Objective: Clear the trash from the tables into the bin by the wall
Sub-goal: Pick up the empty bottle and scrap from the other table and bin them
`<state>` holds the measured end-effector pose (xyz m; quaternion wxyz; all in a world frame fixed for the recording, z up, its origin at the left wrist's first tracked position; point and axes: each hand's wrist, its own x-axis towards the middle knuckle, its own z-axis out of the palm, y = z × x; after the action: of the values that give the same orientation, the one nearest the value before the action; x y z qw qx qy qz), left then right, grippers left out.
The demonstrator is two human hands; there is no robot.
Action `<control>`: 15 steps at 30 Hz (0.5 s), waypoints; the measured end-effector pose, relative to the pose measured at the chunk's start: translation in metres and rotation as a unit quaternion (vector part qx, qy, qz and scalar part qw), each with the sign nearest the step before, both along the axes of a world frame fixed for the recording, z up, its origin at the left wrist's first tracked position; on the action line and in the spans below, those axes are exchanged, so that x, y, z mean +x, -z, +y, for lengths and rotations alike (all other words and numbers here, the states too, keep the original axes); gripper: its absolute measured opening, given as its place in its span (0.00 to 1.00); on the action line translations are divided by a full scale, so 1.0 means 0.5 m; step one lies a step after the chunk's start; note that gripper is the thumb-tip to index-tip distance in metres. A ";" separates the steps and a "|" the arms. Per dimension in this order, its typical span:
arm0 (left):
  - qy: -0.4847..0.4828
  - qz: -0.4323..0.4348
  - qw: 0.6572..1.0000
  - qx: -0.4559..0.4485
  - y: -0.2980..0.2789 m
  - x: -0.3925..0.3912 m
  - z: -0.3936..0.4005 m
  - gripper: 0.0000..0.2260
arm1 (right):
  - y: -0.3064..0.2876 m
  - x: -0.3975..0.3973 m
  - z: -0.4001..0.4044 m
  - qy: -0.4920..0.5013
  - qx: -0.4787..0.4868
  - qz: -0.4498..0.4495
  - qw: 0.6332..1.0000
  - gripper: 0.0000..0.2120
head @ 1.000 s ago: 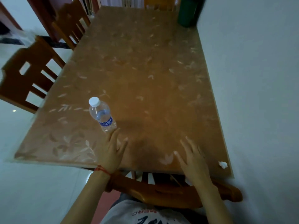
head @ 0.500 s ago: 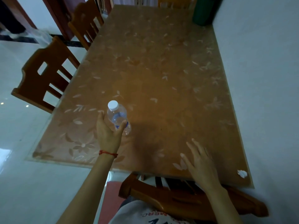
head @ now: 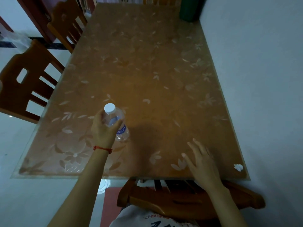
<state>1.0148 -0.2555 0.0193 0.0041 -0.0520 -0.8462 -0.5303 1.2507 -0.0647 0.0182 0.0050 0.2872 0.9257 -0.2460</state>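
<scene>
A clear plastic water bottle with a white cap and blue label stands on the brown leaf-patterned table, near its front left. My left hand, with a red string at the wrist, is wrapped around the bottle's upper body. My right hand hovers flat with fingers spread over the table's front right. A small crumpled white scrap of paper lies at the front right corner, to the right of that hand. A dark green bin stands at the far right, against the wall.
The table's right side runs along a pale wall. Two wooden chairs stand along the left side. A third chair's back lies between me and the table's front edge.
My left hand reached forward from the table's front edge and closed around the bottle. My right hand stayed spread over the front right, and the view shifted slightly.
</scene>
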 end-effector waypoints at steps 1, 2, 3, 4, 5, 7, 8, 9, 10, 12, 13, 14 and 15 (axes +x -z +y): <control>0.007 -0.001 1.000 0.005 -0.006 0.004 0.005 0.27 | 0.000 0.002 0.002 0.005 -0.003 0.003 1.000 0.25; 0.017 -0.002 1.000 0.006 -0.013 0.008 0.013 0.27 | -0.001 0.003 0.005 0.012 -0.010 0.008 1.000 0.25; 0.030 -0.005 1.000 0.005 -0.020 0.014 0.022 0.27 | -0.002 0.006 0.008 0.022 -0.021 0.014 0.999 0.25; 0.046 -0.007 0.999 0.006 -0.026 0.022 0.033 0.26 | -0.002 0.009 0.011 0.032 -0.032 0.021 0.999 0.25; 0.067 -0.012 0.998 0.009 -0.031 0.029 0.046 0.25 | -0.003 0.013 0.016 0.043 -0.041 0.026 0.998 0.25; 0.115 -0.030 0.993 0.018 -0.040 0.047 0.079 0.23 | -0.001 0.022 0.029 0.071 -0.053 0.031 0.996 0.24; 0.142 -0.042 0.989 0.023 -0.043 0.057 0.096 0.22 | 0.000 0.029 0.037 0.086 -0.060 0.035 0.994 0.24; 0.168 -0.053 0.984 0.028 -0.046 0.067 0.113 0.21 | 0.001 0.036 0.046 0.102 -0.068 0.039 0.992 0.24; 0.192 -0.064 0.979 0.035 -0.047 0.077 0.131 0.19 | 0.001 0.044 0.056 0.120 -0.075 0.043 0.989 0.24; 0.235 -0.089 0.967 0.038 -0.048 0.095 0.165 0.18 | 0.000 0.062 0.077 0.161 -0.086 0.047 0.982 0.24; 0.256 -0.102 0.960 0.038 -0.046 0.103 0.182 0.18 | -0.003 0.072 0.088 0.180 -0.092 0.050 0.978 0.24; 0.276 -0.113 0.954 0.041 -0.045 0.112 0.198 0.18 | -0.004 0.082 0.100 0.198 -0.096 0.055 0.974 0.24; 0.290 -0.122 0.948 0.045 -0.040 0.120 0.213 0.18 | -0.005 0.093 0.113 0.215 -0.098 0.059 0.970 0.24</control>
<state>1.0747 -0.1490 0.0394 -0.2505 -0.2300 -0.7641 -0.5482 1.2973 -0.0081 0.0209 -0.0744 0.4625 0.8123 -0.3475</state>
